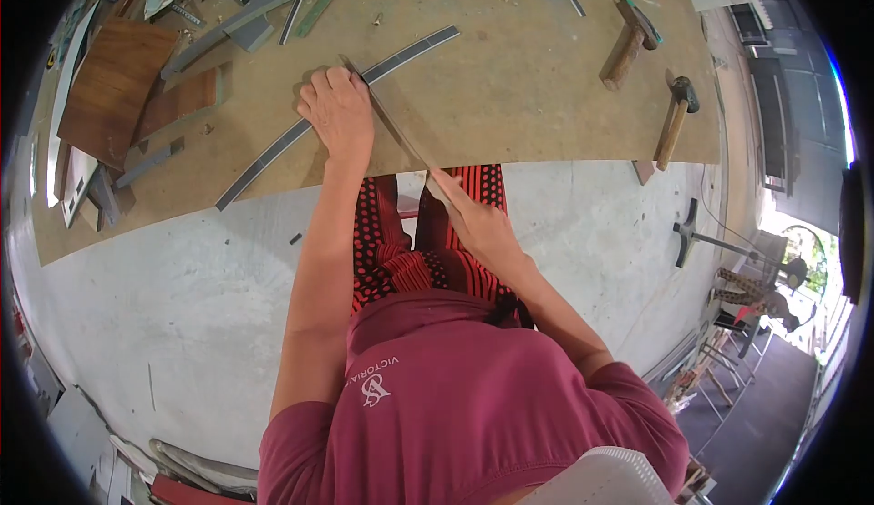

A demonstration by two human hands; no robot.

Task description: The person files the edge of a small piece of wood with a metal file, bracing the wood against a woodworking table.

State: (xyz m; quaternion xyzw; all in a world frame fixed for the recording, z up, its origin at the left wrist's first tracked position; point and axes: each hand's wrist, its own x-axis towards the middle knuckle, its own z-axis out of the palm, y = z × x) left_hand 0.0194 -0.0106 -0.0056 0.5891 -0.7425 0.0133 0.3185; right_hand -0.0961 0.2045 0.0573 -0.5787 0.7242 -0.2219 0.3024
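A long grey strip [414, 55] with marks along its face lies slantwise across the workbench [510, 95]. My left hand [339, 109] bears down on its middle, fingers curled over it and hiding that part. In my right hand [478, 225], at the bench's front edge, is the handle of a hand saw [397, 132]. The saw's long narrow blade crosses the strip just right of my left hand, its far tip past the strip. Its teeth are too small to make out.
Two hammers [675, 123] [626, 55] lie at the right of the bench. Brown wooden boards [118, 86] and grey offcuts are piled at the left. A long grey bar [264, 12] runs along the back. Farther right is another person [760, 300].
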